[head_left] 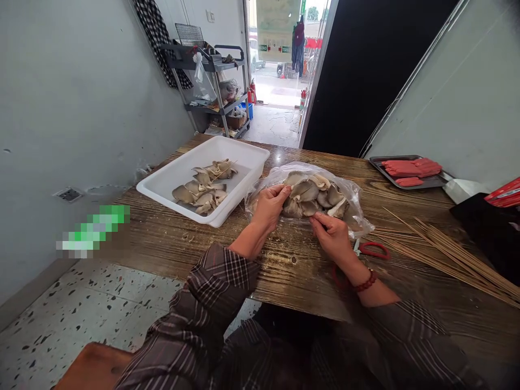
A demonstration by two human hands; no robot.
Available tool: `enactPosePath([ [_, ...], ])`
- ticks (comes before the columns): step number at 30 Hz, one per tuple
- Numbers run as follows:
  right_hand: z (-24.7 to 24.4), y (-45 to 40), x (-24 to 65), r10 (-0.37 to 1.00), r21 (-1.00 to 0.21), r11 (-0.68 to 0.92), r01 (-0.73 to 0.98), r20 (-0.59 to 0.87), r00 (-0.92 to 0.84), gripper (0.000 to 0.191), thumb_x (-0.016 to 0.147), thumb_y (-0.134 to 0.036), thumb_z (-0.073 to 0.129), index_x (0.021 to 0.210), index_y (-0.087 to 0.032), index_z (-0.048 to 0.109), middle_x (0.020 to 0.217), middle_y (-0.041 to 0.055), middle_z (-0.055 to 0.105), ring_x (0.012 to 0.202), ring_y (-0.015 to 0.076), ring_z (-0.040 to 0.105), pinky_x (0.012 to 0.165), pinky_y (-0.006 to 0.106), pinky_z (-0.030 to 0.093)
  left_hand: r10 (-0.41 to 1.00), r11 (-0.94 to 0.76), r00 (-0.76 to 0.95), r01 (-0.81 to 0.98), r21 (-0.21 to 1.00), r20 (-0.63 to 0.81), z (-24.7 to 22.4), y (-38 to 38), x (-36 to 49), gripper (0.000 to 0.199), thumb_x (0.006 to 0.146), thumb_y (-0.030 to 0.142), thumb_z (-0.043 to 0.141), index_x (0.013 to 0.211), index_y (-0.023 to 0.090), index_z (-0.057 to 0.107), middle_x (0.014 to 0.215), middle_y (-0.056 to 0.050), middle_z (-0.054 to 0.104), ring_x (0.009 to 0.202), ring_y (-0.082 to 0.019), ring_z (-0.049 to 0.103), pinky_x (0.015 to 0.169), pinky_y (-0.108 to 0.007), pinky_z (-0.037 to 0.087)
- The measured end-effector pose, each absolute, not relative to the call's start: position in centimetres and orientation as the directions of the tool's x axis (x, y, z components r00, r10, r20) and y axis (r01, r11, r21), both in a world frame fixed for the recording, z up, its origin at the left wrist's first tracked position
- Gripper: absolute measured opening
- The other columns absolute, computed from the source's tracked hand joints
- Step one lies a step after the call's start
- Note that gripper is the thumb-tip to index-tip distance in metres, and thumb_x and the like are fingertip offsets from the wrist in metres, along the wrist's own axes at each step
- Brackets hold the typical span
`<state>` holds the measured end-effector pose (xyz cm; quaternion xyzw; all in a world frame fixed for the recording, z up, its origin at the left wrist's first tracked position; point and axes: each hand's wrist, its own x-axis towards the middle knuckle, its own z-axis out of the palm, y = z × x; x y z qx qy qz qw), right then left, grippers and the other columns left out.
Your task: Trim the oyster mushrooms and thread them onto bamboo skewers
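Observation:
A clear plastic bag (357,208) lies open on the wooden table, heaped with grey-brown oyster mushrooms (306,190). My left hand (268,208) is at the left side of the heap, thumb and fingers pinched on an oyster mushroom. At the front edge of the heap, my right hand (333,238) pinches the lower edge of an oyster mushroom; its fingertips are partly hidden. Left of the bag stands a white plastic tray (162,187), where mushrooms threaded on thin skewers (201,189) lie in a few clumps.
Red-handled scissors (374,249) lie beside my right hand. Loose bamboo skewers (450,254) spread across the table's right side. A dark tray (377,162) with reddish-pink pieces (414,167) sits at the back right, near a black box (487,233). Beyond the table stands a shelf cart (215,65).

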<state>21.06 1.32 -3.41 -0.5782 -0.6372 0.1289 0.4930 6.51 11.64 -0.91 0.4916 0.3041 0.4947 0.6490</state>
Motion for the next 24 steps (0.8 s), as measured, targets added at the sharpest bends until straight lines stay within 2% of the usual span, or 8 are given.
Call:
enactPosePath([
  [4, -3.2, 1.2, 21.0, 0.866, -0.725, 0.294, 0.623, 0.477, 0.147, 0.04, 0.093, -0.04, 0.049, 0.057, -0.023, 0.044, 0.054, -0.0021, 0.044, 0.052, 0.0137, 0.043, 0.056, 0.029, 0.036, 0.921, -0.004, 0.36, -0.377, 0.926, 0.15, -0.7, 11.4, 6.5, 0.038, 0.07, 0.049, 0.079, 0.067, 0.014, 0.066, 0.062, 0.001, 0.059, 0.061, -0.01, 0.049, 0.058, -0.022, 0.039],
  [18, -2.6, 1.4, 20.8, 0.873, -0.725, 0.287, 0.626, 0.467, 0.142, 0.042, 0.092, -0.046, 0.046, 0.057, -0.023, 0.039, 0.054, -0.002, 0.04, 0.053, 0.013, 0.04, 0.056, 0.028, 0.033, 0.92, -0.003, 0.359, -0.393, 0.92, 0.157, -1.0, 11.5, 6.9, 0.04, 0.067, 0.051, 0.082, 0.065, 0.014, 0.068, 0.063, 0.0, 0.064, 0.063, -0.011, 0.054, 0.059, -0.023, 0.043],
  [21, -2.2, 1.4, 21.1, 0.878, -0.743, 0.281, 0.607, 0.455, 0.15, 0.039, 0.09, -0.045, 0.048, 0.058, -0.023, 0.044, 0.055, -0.0012, 0.044, 0.054, 0.0135, 0.043, 0.057, 0.028, 0.034, 0.91, 0.034, 0.393, -0.38, 0.924, 0.128, -0.7, 11.6, 6.6, 0.038, 0.068, 0.051, 0.082, 0.071, 0.014, 0.071, 0.068, -0.002, 0.068, 0.064, -0.011, 0.057, 0.06, -0.024, 0.045],
  [24, -1.6, 1.2, 22.1, 0.867, -0.744, 0.261, 0.615, 0.46, 0.19, 0.036, 0.088, -0.044, 0.052, 0.059, -0.022, 0.051, 0.054, -0.0005, 0.047, 0.055, 0.0145, 0.046, 0.057, 0.028, 0.036, 0.911, 0.063, 0.403, -0.356, 0.932, 0.092, 0.0, 12.0, 6.1, 0.038, 0.073, 0.051, 0.08, 0.087, 0.016, 0.074, 0.08, -0.005, 0.072, 0.072, -0.013, 0.063, 0.064, -0.025, 0.048],
])
